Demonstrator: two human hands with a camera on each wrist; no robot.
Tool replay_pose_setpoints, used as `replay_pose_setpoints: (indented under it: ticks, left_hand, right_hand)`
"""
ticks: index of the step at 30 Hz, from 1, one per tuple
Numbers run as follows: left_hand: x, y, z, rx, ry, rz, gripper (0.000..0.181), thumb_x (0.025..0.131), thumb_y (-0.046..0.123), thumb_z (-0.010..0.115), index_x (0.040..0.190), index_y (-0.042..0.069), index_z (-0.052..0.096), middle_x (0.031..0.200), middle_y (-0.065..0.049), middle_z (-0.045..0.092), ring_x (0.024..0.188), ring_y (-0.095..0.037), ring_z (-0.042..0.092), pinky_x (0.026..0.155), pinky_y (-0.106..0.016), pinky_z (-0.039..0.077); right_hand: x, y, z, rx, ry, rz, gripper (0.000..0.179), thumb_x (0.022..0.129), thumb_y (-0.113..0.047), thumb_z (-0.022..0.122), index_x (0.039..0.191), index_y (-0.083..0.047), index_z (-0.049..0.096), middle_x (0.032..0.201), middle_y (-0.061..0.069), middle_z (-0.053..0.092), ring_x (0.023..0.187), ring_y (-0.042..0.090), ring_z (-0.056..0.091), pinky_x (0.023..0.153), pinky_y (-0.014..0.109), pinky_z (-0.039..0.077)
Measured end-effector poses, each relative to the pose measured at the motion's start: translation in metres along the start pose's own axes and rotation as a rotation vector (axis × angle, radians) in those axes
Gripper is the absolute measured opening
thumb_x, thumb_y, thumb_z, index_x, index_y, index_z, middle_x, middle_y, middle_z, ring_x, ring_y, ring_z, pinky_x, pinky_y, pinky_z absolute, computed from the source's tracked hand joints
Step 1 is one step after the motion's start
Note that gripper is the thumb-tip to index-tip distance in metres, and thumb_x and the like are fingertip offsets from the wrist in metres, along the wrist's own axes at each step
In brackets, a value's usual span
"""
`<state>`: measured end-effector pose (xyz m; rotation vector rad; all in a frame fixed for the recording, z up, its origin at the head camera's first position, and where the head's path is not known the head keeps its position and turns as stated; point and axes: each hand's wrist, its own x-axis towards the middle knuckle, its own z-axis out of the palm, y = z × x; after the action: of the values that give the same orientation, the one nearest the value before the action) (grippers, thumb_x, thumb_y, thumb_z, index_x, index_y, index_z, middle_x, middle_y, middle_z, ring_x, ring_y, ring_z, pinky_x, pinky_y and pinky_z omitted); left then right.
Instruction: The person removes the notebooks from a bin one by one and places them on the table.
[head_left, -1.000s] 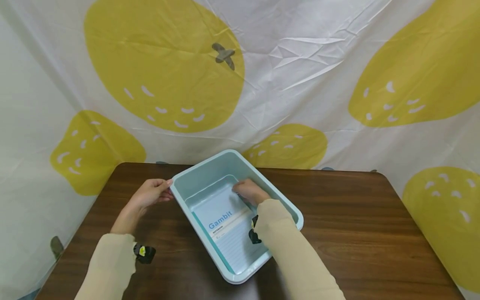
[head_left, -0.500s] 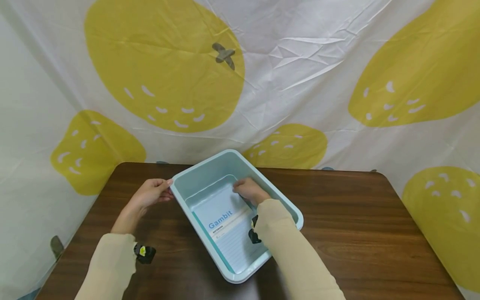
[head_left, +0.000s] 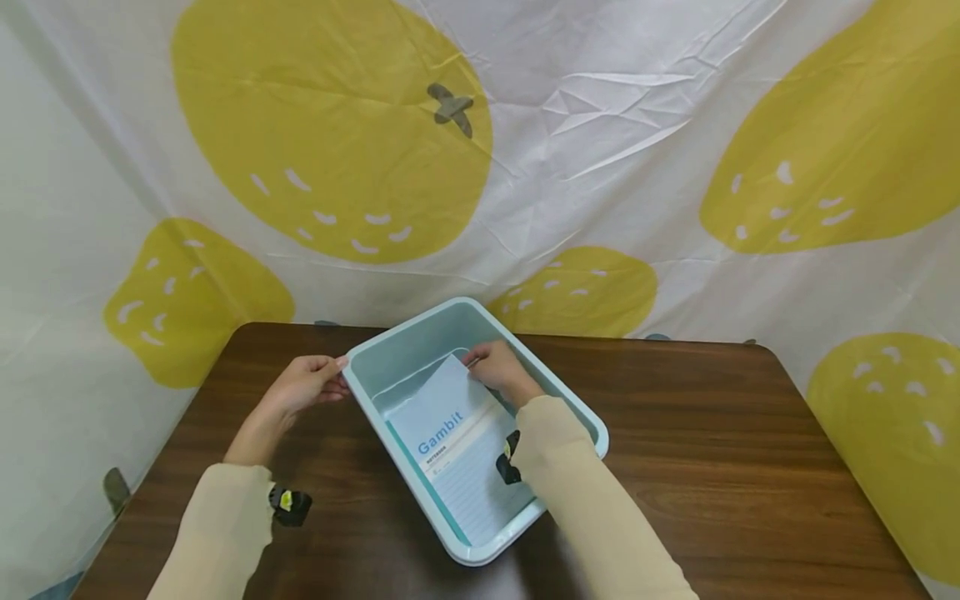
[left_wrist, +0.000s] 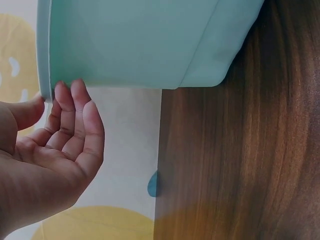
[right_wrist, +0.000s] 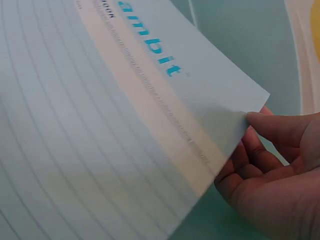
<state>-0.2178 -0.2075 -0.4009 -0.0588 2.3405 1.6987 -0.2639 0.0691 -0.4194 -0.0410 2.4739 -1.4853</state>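
A pale blue-green plastic basin (head_left: 408, 333) stands on the table, turned at an angle. Its left corner rim is pinched between the thumb and fingers of my left hand (head_left: 306, 385), as the left wrist view (left_wrist: 60, 135) also shows. Inside the basin lies a light blue notebook (head_left: 465, 475) marked "Gambit", with a teal spine along its left side. My right hand (head_left: 501, 371) reaches into the basin and pinches the notebook's far right edge, thumb on the cover and fingers beneath. That corner is lifted off the basin floor in the right wrist view, where the cover (right_wrist: 125, 135) bends slightly.
The dark wooden table (head_left: 720, 467) extends to both sides of the basin. Behind it hangs a white cloth (head_left: 600, 150) printed with large yellow fruit, close to the table's far edge. A small black device (head_left: 289, 505) sits at the left wrist.
My right hand has gripped the notebook's far edge and raised that corner, which lay flat before. My left hand stays at the basin rim.
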Motion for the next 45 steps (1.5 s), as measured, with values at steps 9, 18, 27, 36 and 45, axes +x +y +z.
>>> replay_pose_setpoints:
  ticks: [9, 18, 27, 36, 45]
  left_hand:
    - [0.000, 0.000, 0.001, -0.028, -0.001, -0.010, 0.035, 0.098, 0.017, 0.043, 0.103, -0.017, 0.050, 0.073, -0.003, 0.059, 0.071, -0.014, 0.061, 0.067, -0.027, 0.053]
    - [0.000, 0.000, 0.001, -0.014, -0.005, -0.004, 0.037, 0.098, 0.018, 0.043, 0.105, -0.017, 0.050, 0.074, -0.004, 0.059, 0.069, -0.012, 0.060, 0.068, -0.027, 0.053]
    - [0.000, -0.001, 0.001, -0.036, -0.004, -0.003, 0.037, 0.098, 0.017, 0.043, 0.105, -0.018, 0.049, 0.072, -0.003, 0.059, 0.068, -0.012, 0.060, 0.066, -0.026, 0.053]
    - [0.000, 0.000, 0.001, -0.030, 0.003, -0.019, 0.038, 0.098, 0.019, 0.043, 0.106, -0.017, 0.049, 0.072, -0.003, 0.059, 0.066, -0.011, 0.060, 0.068, -0.027, 0.053]
    - [0.001, 0.000, 0.001, -0.045, -0.003, -0.017, 0.038, 0.098, 0.018, 0.043, 0.106, -0.018, 0.049, 0.071, -0.003, 0.059, 0.065, -0.010, 0.059, 0.066, -0.025, 0.053]
  right_hand:
    - [-0.005, -0.012, -0.006, -0.050, -0.032, 0.024, 0.021, 0.074, 0.012, 0.058, 0.090, 0.002, 0.067, 0.086, 0.011, 0.060, 0.065, 0.018, 0.049, 0.051, 0.025, 0.042]
    - [-0.011, -0.024, -0.015, -0.007, 0.019, 0.066, 0.021, 0.070, 0.015, 0.059, 0.083, 0.001, 0.067, 0.088, 0.014, 0.059, 0.061, 0.020, 0.051, 0.046, 0.028, 0.045]
    - [-0.027, -0.045, -0.033, 0.008, -0.059, 0.022, 0.018, 0.073, 0.015, 0.059, 0.084, 0.002, 0.065, 0.076, 0.009, 0.056, 0.066, 0.022, 0.051, 0.051, 0.030, 0.047]
    - [-0.046, -0.066, -0.055, 0.063, -0.064, -0.038, 0.015, 0.075, 0.014, 0.062, 0.087, 0.004, 0.062, 0.076, 0.009, 0.055, 0.068, 0.021, 0.052, 0.057, 0.030, 0.050]
    - [-0.062, -0.082, -0.076, 0.140, 0.020, -0.053, 0.012, 0.078, 0.013, 0.060, 0.088, 0.006, 0.062, 0.078, 0.009, 0.055, 0.070, 0.021, 0.054, 0.061, 0.030, 0.052]
